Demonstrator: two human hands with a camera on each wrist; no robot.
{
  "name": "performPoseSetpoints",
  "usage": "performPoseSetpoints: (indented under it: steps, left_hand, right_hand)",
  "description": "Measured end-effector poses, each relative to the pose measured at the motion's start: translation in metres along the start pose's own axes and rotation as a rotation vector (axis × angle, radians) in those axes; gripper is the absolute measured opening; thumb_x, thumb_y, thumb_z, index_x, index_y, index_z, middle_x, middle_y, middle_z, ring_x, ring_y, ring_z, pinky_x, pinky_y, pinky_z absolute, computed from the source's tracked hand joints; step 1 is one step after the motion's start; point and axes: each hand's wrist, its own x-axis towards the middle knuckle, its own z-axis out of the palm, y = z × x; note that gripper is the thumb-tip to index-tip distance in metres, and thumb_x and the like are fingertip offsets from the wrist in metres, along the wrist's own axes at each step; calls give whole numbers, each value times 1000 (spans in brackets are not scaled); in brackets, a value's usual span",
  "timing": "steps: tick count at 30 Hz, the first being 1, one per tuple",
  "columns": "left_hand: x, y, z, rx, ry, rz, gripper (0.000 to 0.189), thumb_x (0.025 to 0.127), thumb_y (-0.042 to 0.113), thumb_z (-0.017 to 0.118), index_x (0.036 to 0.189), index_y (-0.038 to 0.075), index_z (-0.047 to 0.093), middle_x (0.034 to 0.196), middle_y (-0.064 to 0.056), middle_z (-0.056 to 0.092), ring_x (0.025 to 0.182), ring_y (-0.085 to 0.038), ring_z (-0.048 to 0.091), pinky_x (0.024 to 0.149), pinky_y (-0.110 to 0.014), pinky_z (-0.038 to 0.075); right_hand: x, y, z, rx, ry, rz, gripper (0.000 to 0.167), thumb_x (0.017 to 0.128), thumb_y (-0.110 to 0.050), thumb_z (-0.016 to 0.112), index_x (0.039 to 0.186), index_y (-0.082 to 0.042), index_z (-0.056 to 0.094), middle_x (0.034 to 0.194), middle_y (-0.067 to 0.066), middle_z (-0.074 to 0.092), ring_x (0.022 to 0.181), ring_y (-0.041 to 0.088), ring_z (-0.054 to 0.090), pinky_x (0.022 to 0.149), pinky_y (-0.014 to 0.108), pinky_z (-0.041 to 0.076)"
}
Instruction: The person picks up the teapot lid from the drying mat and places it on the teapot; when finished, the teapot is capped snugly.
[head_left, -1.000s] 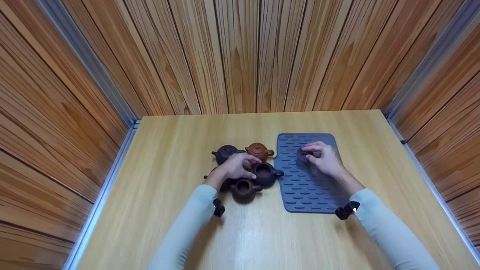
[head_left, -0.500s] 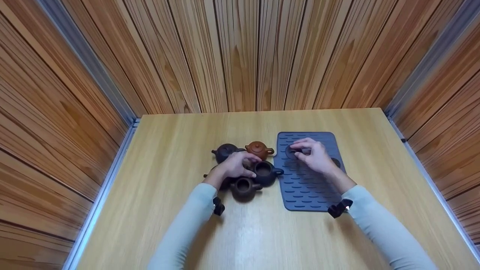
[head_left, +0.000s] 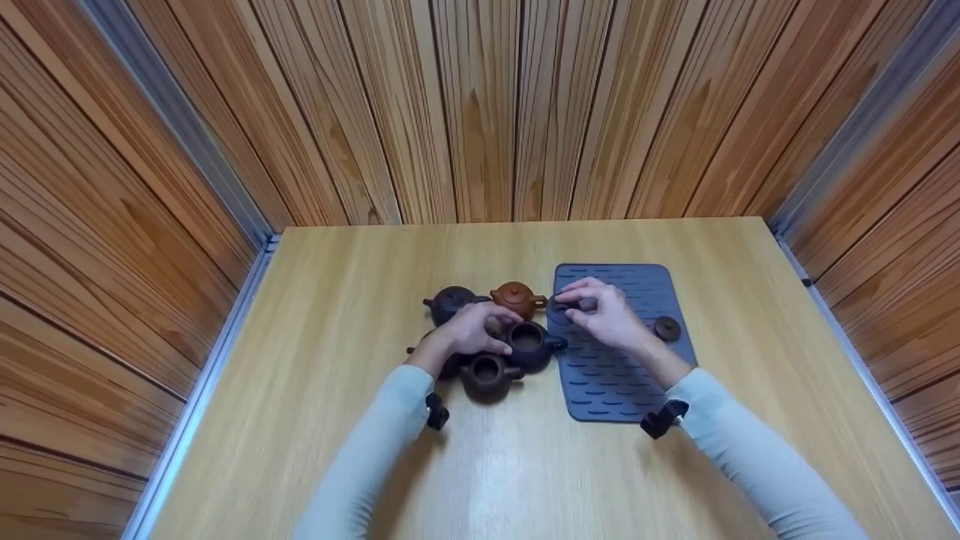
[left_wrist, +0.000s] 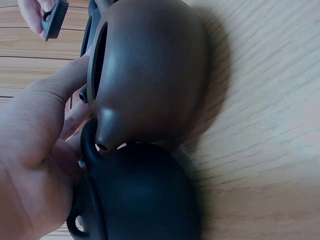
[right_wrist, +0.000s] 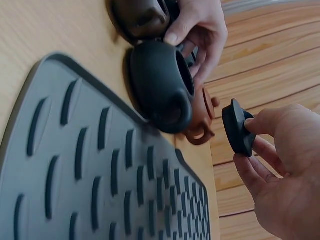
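My right hand (head_left: 607, 319) pinches a black teapot lid (right_wrist: 237, 129) by its knob, in the air over the left edge of the grey mat (head_left: 611, 401). My left hand (head_left: 471, 331) holds the lidless black teapot (right_wrist: 157, 82) at the side away from its handle, thumb near the rim; part of that grip is hidden. A lidless brown teapot (head_left: 487, 384) stands just in front, its opening facing up. On the mat lies a brown lid (head_left: 667, 328), behind my right wrist.
An orange lidded teapot (head_left: 515, 298) and a dark teapot (head_left: 448, 304) stand behind the left hand. Another black teapot (left_wrist: 142, 195), lidded, sits close under the left wrist. The pots crowd together on the wooden table (head_left: 337, 315).
My right hand has carried the black lid leftward across the mat toward the black teapot. The brown lid on the mat has come into view. The left hand stays in place.
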Motion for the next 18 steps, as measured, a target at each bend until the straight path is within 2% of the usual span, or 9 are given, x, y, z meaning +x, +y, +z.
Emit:
performPoseSetpoints:
  steps: [3,8,11,14,18]
  left_hand:
    - [-3,7,-2,15,0,-14,55,88,33,98,139,34,78,142,1,78,140,-24,67,127,-50,47]
    - [-19,39,-14,4,-32,-61,55,94,27,94,145,25,76,143,-5,78,143,-29,66,129,-53,45]
    - [-24,50,-19,17,-45,-56,54,96,25,92,147,21,75,145,-9,78,144,-32,65,129,-56,45]
    - [-19,41,-15,14,-32,-54,55,94,26,94,146,21,75,145,-8,77,144,-31,65,129,-55,45]
    - [-5,13,-4,5,-11,-43,61,89,30,98,145,24,76,149,-6,76,145,-30,65,131,-54,43]
  right_hand:
    - [2,-4,5,8,-15,-8,28,99,4,77,124,-6,86,137,19,76,133,38,70,105,44,62]
    - [1,-12,15,29,-48,-13,28,100,3,76,124,-6,86,137,19,75,131,38,70,104,40,61]
    - [0,-14,20,32,-60,-21,27,99,2,77,122,-7,87,136,19,76,128,36,71,102,34,60]
    - [0,-16,26,53,-65,-40,28,97,4,77,122,-6,87,136,20,77,126,35,72,100,30,60]
    - [-1,-18,31,81,-72,-60,29,97,7,76,122,-5,87,137,23,76,122,36,74,98,32,62]
